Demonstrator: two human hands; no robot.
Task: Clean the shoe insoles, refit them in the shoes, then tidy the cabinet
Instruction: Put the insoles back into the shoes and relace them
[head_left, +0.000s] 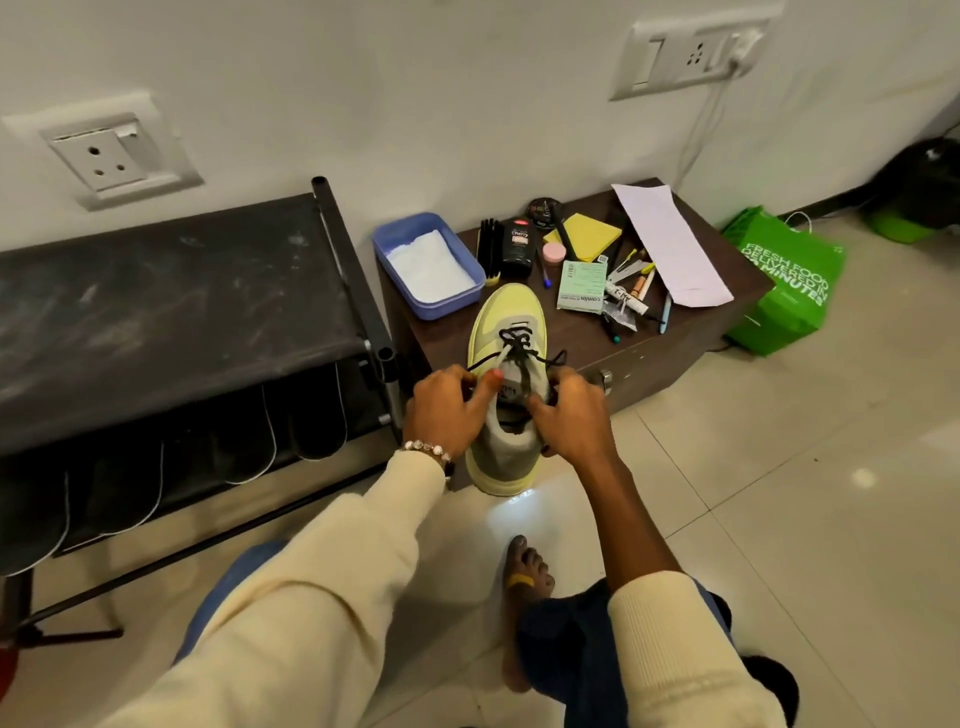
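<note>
Yellow-green sneaker (506, 332) toe-down on dark table (691, 332) edge, heel toward the person. Left hand (447, 410) and right hand (566, 415) each in a closed grip on its collar, beside black laces (519, 345).

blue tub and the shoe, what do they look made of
Blue tub: likely plastic, going by its smooth moulded rim and even matte colour. Shoe: seems to have a smooth yellow synthetic toe and a fuzzy grey fabric collar; its rubbery-looking sole is partly hidden. Both hands grip its collar.
</note>
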